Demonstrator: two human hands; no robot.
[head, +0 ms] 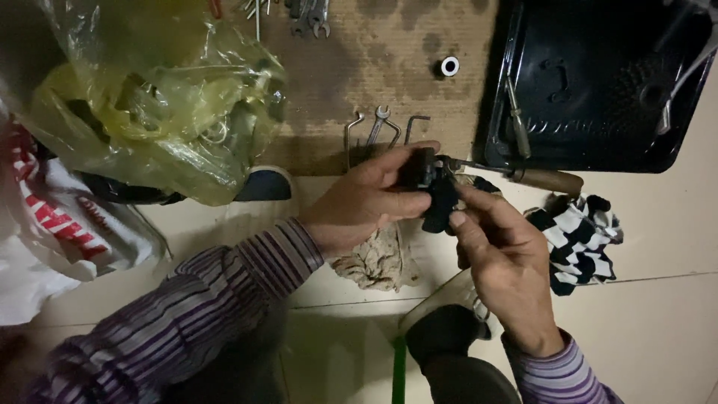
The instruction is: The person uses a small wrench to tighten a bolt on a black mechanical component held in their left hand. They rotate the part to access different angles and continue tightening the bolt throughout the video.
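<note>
My left hand grips a small black part between thumb and fingers, above the floor. My right hand meets it from the right, its fingers pinching a dark piece of cloth against the part. Both wrists wear purple striped sleeves. A wooden-handled screwdriver lies just behind the hands, its tip close to the black part. A dirty beige rag lies on the floor under my left hand.
A black tray holding tools sits at the back right. Small wrenches and hex keys lie on a brown board. Black-and-white checked cloth lies right. Yellow plastic bag and white bag at left.
</note>
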